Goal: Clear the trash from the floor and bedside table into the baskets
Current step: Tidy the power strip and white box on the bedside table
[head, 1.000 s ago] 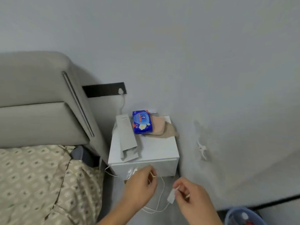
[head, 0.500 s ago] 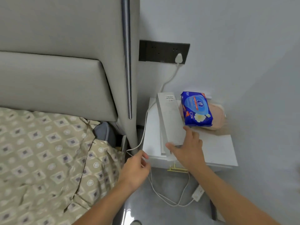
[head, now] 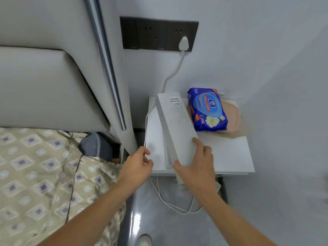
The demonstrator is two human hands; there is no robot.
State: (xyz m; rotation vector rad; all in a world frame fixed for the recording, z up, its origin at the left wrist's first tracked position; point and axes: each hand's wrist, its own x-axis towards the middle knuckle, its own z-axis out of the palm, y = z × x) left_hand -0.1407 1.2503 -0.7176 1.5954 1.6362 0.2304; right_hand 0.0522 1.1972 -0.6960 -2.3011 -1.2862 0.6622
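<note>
Lower centre: right hand [head: 197, 167] grasps the long white box [head: 174, 128] on the surface [head: 230, 157]; left hand [head: 137, 166] pinches the white cable [head: 148, 114]. Wipes packet [head: 206, 110] uncleared; baskets unseen.

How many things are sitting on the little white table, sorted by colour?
White: 1, the long box, held by the right hand
Blue: 1, the wipes packet
Pink: 1, the flat thing under the packet
Total: 3 on the table

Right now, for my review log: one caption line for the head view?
Right hand grips a long white box on the bedside table; left hand holds a white cable at its edge.
</note>
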